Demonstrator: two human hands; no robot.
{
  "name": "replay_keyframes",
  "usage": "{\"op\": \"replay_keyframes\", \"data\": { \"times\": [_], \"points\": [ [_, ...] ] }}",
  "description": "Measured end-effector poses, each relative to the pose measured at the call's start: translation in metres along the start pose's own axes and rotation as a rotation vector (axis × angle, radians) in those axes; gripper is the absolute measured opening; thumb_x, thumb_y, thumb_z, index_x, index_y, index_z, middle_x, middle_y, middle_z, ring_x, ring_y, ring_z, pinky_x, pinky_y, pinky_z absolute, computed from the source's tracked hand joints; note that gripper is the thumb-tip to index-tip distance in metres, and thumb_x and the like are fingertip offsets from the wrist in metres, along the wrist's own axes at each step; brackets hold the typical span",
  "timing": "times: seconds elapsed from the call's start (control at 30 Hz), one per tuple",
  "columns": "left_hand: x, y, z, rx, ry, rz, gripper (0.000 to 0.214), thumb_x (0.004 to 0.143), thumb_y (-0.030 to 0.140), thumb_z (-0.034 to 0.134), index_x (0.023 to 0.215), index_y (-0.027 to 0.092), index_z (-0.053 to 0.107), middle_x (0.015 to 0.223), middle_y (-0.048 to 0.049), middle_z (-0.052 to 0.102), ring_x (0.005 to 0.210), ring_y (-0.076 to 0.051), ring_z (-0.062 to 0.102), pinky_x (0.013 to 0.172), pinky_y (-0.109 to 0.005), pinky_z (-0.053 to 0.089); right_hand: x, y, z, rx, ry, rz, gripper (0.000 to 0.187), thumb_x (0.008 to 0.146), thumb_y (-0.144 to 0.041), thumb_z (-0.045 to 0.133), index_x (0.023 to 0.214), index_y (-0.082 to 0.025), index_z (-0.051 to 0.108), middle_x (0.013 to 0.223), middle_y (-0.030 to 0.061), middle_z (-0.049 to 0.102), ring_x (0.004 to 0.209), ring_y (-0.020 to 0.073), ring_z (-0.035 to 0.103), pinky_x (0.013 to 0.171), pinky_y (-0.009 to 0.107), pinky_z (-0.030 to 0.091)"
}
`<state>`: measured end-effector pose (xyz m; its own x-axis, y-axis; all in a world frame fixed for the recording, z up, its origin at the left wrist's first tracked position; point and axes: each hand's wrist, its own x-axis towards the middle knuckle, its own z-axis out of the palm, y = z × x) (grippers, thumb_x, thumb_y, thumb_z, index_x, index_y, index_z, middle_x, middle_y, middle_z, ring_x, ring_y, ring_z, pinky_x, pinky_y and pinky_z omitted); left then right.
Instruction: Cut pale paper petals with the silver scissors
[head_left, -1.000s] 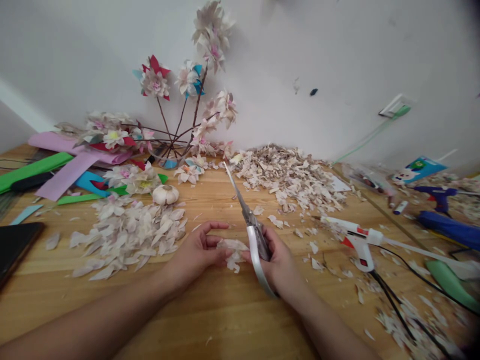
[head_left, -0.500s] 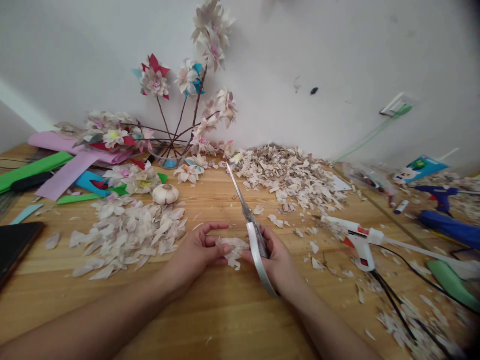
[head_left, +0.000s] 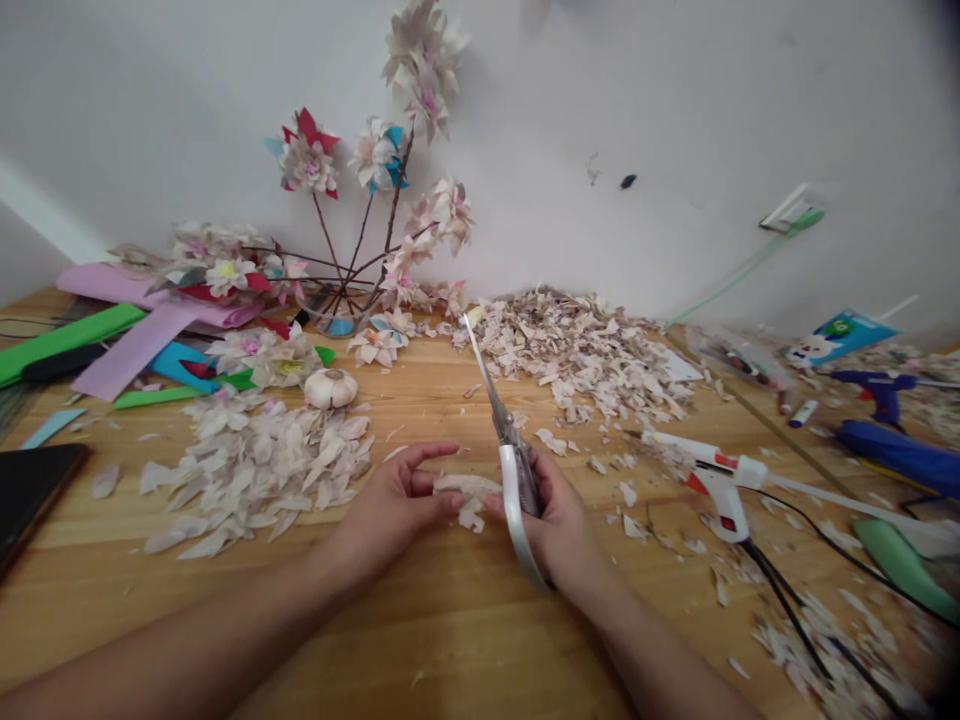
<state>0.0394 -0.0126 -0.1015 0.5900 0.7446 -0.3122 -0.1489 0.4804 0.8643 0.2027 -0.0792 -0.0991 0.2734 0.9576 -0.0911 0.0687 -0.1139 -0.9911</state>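
Between the thumb and fingers of my left hand point(head_left: 411, 492) is a thin, pale piece of garlic skin point(head_left: 471, 490), with a ragged lower edge. My right hand point(head_left: 559, 520) holds a pair of scissors point(head_left: 504, 425), blades together and pointing away towards the wall. The thumb of that hand also touches the right end of the garlic skin. To the left of my left hand lies a heap of petal-shaped skins point(head_left: 270, 465), with a whole garlic bulb point(head_left: 331, 388) at its far edge.
Flowers made of skins on twigs point(head_left: 360, 240) stand by the wall. Behind the scissors spreads a large pile of skin scraps point(head_left: 577, 350). A white glue gun point(head_left: 720, 485) with cables lies at right; coloured paper strips point(head_left: 135, 350) and a dark tablet-like object point(head_left: 37, 490) lie left.
The scissors have tipped slightly to the right in my right hand. The garlic skin has turned a little between my fingers and looks more folded.
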Motion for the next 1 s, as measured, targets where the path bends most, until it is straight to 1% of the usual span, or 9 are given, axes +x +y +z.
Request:
{"op": "replay_keyframes", "data": {
  "times": [0.17,0.27,0.47,0.53,0.63,0.7,0.8,0.9,1.0],
  "points": [
    [-0.002,0.002,0.002,0.025,0.032,-0.001,0.059,0.057,0.025,0.081,0.110,0.018,0.056,0.067,0.0005,0.074,0.061,-0.015,0.067,0.066,-0.027,0.047,0.000,0.006,-0.003,-0.111,-0.008,-0.058,0.030,0.067,-0.023,0.068,0.091,-0.023,0.050,0.066,-0.0074,0.047,0.056,0.0113,0.041,0.051,0.021,0.036],
    [-0.004,0.006,0.006,0.047,0.042,0.005,0.056,0.058,0.025,0.080,0.108,0.017,0.056,0.066,0.0005,0.073,0.061,-0.016,0.067,0.064,-0.027,0.047,-0.001,0.007,-0.002,-0.145,-0.003,-0.073,0.027,0.069,-0.022,0.065,0.092,-0.023,0.051,0.068,-0.0068,0.048,0.057,0.0114,0.042,0.052,0.021,0.038],
    [-0.007,0.010,0.013,0.076,0.119,0.027,0.051,0.055,0.021,0.080,0.099,0.017,0.055,0.062,0.0019,0.071,0.057,-0.016,0.066,0.060,-0.026,0.046,-0.003,0.006,0.000,-0.167,0.027,-0.064,0.026,0.068,-0.022,0.066,0.089,-0.023,0.050,0.068,-0.0054,0.053,0.058,0.0129,0.049,0.054,0.022,0.042],
    [-0.007,0.010,0.015,0.072,0.117,0.040,0.052,0.054,0.020,0.080,0.100,0.018,0.054,0.061,0.0025,0.070,0.057,-0.016,0.066,0.059,-0.025,0.045,-0.004,0.004,0.001,-0.175,0.025,-0.071,0.026,0.068,-0.022,0.065,0.090,-0.024,0.050,0.069,-0.0052,0.055,0.060,0.0131,0.050,0.055,0.022,0.042],
    [-0.007,0.007,0.015,0.060,0.092,0.066,0.054,0.054,0.020,0.080,0.101,0.017,0.053,0.065,0.0009,0.071,0.061,-0.016,0.066,0.061,-0.026,0.046,-0.004,0.004,0.001,-0.185,0.028,-0.087,0.028,0.068,-0.022,0.066,0.091,-0.023,0.051,0.072,-0.0046,0.057,0.062,0.0137,0.052,0.058,0.023,0.043],
    [-0.006,0.006,0.014,0.053,0.078,0.068,0.054,0.055,0.021,0.079,0.101,0.016,0.052,0.067,-0.0003,0.072,0.061,-0.016,0.066,0.063,-0.026,0.046,-0.003,0.004,0.001,-0.170,0.026,-0.080,0.028,0.068,-0.023,0.066,0.091,-0.023,0.051,0.071,-0.0048,0.057,0.060,0.0135,0.052,0.057,0.023,0.043],
    [-0.005,0.005,0.011,0.064,0.079,0.053,0.053,0.055,0.021,0.079,0.101,0.016,0.053,0.065,0.0005,0.071,0.059,-0.016,0.065,0.061,-0.026,0.045,-0.004,0.003,0.001,-0.162,0.029,-0.062,0.027,0.066,-0.023,0.066,0.089,-0.023,0.051,0.068,-0.0055,0.056,0.056,0.0130,0.049,0.053,0.023,0.042],
    [-0.003,0.005,0.009,0.077,0.093,0.041,0.049,0.056,0.021,0.079,0.098,0.017,0.054,0.064,0.0011,0.070,0.060,-0.017,0.066,0.063,-0.029,0.046,-0.005,-0.001,0.002,-0.197,0.080,-0.067,0.026,0.064,-0.023,0.066,0.087,-0.023,0.051,0.067,-0.0049,0.056,0.057,0.0137,0.049,0.054,0.023,0.042],
    [-0.001,0.003,0.008,0.103,0.126,0.076,0.039,0.057,0.018,0.077,0.091,0.018,0.057,0.066,0.0006,0.070,0.065,-0.017,0.066,0.066,-0.030,0.047,-0.005,-0.005,0.002,-0.209,0.124,-0.062,0.027,0.063,-0.024,0.066,0.086,-0.024,0.051,0.065,-0.0052,0.055,0.057,0.0140,0.049,0.054,0.023,0.042]
  ]
}}
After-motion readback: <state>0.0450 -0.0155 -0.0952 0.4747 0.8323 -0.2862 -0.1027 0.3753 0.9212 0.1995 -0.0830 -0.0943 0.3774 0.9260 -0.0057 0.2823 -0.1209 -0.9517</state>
